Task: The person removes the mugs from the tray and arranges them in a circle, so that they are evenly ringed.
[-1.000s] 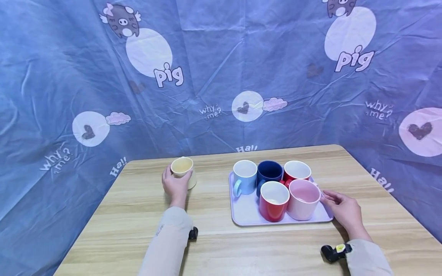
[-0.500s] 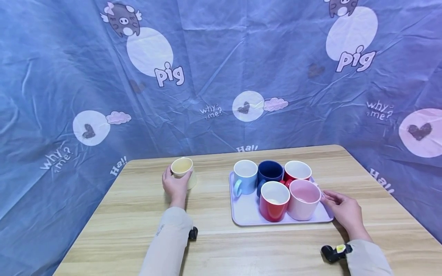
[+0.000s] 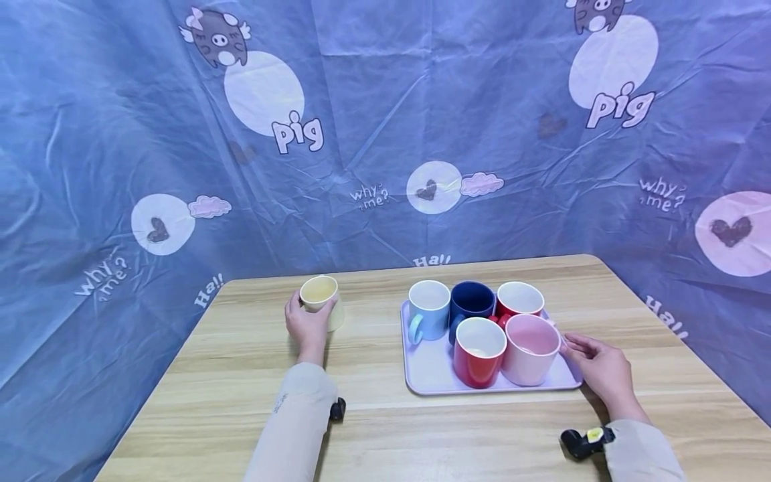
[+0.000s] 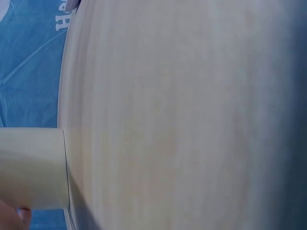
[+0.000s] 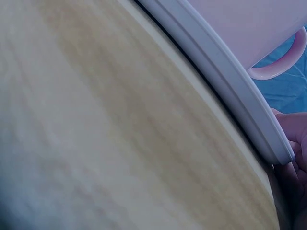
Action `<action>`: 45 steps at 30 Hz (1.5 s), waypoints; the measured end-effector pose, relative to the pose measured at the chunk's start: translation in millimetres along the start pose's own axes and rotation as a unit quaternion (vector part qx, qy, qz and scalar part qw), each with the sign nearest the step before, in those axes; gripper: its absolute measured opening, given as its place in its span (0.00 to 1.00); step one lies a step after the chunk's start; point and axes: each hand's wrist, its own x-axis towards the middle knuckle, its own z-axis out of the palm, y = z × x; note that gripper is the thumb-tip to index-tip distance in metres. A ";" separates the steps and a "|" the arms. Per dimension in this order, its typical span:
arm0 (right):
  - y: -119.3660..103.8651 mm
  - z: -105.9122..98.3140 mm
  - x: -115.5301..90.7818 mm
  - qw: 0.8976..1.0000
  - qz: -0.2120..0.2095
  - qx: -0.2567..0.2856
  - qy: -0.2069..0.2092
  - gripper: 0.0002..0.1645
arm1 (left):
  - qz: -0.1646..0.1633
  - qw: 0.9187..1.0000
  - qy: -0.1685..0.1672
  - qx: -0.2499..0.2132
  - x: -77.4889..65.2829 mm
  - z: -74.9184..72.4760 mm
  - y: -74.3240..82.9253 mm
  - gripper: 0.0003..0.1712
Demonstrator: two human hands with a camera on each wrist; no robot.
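At the back left of the table, my left hand (image 3: 308, 328) grips a pale yellow mug (image 3: 334, 320), thumb on the near side and fingers round the left. No handle of this mug shows. The left wrist view has its side (image 4: 31, 167) and base at the tabletop. My right hand (image 3: 602, 372) holds the right end of a lilac tray (image 3: 425, 367), its fingers (image 5: 292, 125) at the rim in the right wrist view. Closest to that hand stands a pink mug (image 3: 529, 365), its handle (image 5: 282, 65) toward the hand.
Also upright on the tray are a light blue mug (image 3: 429, 320), a dark blue mug (image 3: 472, 298), a red mug (image 3: 478, 365) in front and another red mug (image 3: 519, 296) behind. A blue printed cloth (image 3: 373, 134) hangs along the back of the wooden table (image 3: 373, 428).
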 end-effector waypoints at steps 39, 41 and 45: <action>0.7 1.8 1.7 1.000 0.000 0.004 0.001 0.29 | 0.078 0.989 0.017 -0.126 -55.6 20.3 54.3 0.60; 0.4 1.4 1.9 1.000 0.002 0.002 0.001 0.29 | 0.091 0.988 -0.001 -0.124 -63.4 22.8 57.1 0.61; 0.2 1.0 2.2 1.000 0.004 -0.002 -0.001 0.29 | 0.115 0.985 -0.045 -0.122 -79.9 28.5 63.0 0.61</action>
